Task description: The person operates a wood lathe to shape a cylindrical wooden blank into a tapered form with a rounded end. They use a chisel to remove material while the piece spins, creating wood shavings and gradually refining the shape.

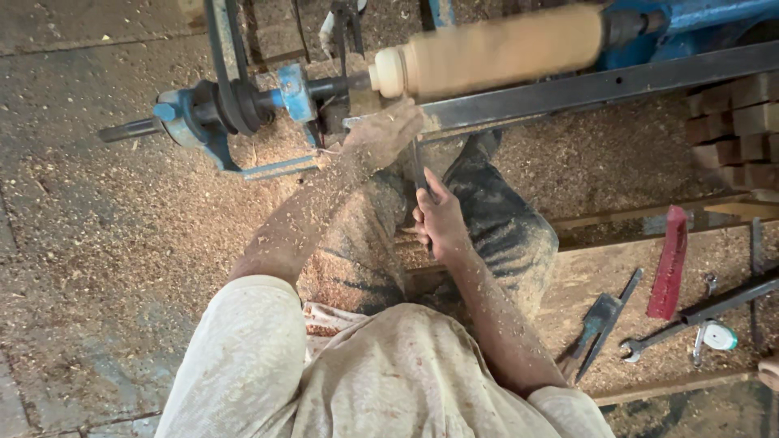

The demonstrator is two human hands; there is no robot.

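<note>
A pale wooden cylinder [495,53] spins, blurred, in a blue lathe [235,105] at the top of the view. A dark metal bar [584,89] runs under it as a rest. My left hand [381,134], dusted with sawdust, lies on the near end of that bar and presses down on a dark chisel [418,166] where the blade meets the wood. My right hand [442,219] grips the chisel's handle lower down, above my knees.
Sawdust covers the floor. On a board to my right lie a red block [669,259], flat chisels [604,320], a spanner [649,341], calipers [706,332] and a long dark bar [730,296]. Wooden blocks [734,122] are stacked at the far right.
</note>
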